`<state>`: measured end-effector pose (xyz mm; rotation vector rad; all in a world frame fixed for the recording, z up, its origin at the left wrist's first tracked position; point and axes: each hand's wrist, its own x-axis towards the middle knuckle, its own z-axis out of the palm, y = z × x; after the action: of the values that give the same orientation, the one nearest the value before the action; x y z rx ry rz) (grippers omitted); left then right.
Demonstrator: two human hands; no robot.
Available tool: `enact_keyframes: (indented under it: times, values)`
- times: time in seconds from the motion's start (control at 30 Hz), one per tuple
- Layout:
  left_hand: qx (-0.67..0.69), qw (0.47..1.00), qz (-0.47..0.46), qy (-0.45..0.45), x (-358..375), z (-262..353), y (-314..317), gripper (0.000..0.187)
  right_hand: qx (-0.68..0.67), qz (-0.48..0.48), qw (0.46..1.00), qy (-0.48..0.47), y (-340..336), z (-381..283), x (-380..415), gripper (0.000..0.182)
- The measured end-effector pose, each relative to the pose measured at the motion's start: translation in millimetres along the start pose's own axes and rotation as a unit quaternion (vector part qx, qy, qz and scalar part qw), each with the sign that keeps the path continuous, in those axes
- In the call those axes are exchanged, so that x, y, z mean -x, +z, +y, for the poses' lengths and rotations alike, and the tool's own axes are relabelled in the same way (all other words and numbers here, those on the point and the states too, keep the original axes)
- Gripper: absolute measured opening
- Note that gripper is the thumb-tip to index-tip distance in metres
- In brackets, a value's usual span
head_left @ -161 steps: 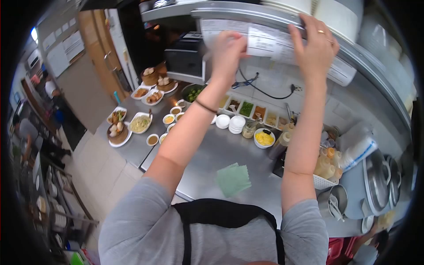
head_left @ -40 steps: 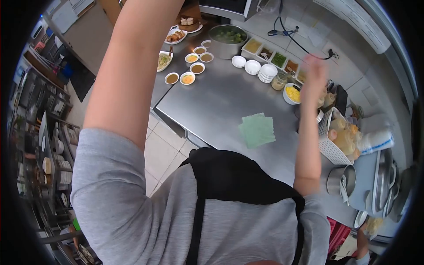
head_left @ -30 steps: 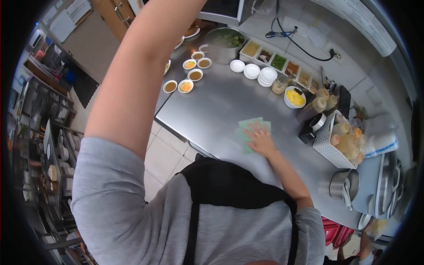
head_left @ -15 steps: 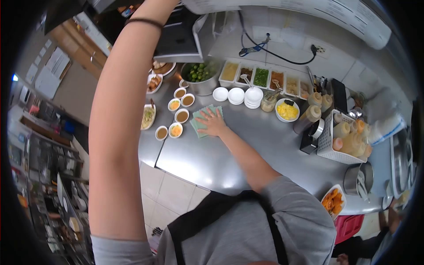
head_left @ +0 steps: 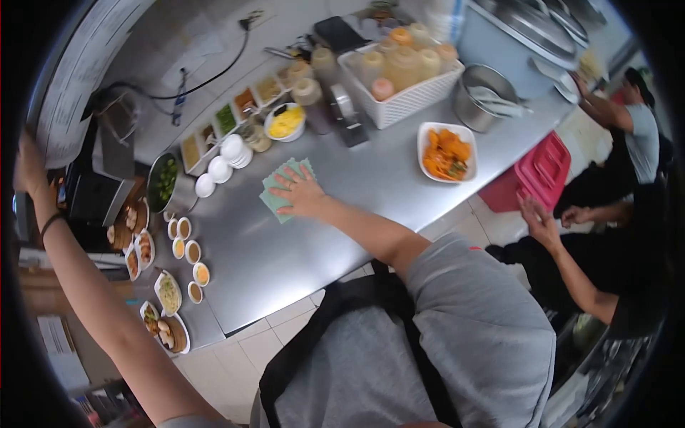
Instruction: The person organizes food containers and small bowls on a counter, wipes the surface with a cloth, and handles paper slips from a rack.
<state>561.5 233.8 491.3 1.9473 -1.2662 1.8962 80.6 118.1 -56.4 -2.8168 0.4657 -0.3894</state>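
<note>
My right hand (head_left: 303,196) lies flat with its fingers spread on a folded green cloth (head_left: 275,202), pressing it to the steel counter (head_left: 250,267). My left hand (head_left: 30,167) is raised at the far left, against the edge of a white printed panel (head_left: 68,93); its fingers are blurred and partly hidden. Left of the cloth stand small sauce cups (head_left: 193,251) with brown and yellow contents. Stacked white saucers (head_left: 234,151) and a bowl of yellow food (head_left: 285,123) sit just beyond the cloth.
Along the wall are condiment trays (head_left: 227,120) and a white basket of squeeze bottles (head_left: 399,96). A dish of orange food (head_left: 447,152) stands near the counter's front edge, by a steel pot (head_left: 485,93). Co-workers, one with a hand (head_left: 539,221) raised, are at the right beside a red bin (head_left: 531,171).
The view has swung to the right, bringing the co-workers and orange dish further in. My right hand stays flat on the cloth, which has shifted right along the counter. My left hand has come into view.
</note>
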Motion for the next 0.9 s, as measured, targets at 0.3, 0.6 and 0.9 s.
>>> enact_keyframes:
  times: [0.3, 0.6, 0.9]
  values:
    - [0.278, 0.930, 0.240, 0.000, 49, 282, -194, 0.016, 0.022, 0.089, 0.985, 0.148, -75, 47, 235, 0.048]
    - [0.727, 0.444, -0.469, -0.232, 262, 720, -208, 0.026, 0.061, 0.316, 0.776, 0.543, -136, 191, 388, 0.033]
    - [0.694, 0.346, -0.616, -0.142, 233, 801, -189, 0.037, -0.046, 0.366, 0.847, 0.383, -187, 248, 294, 0.025]
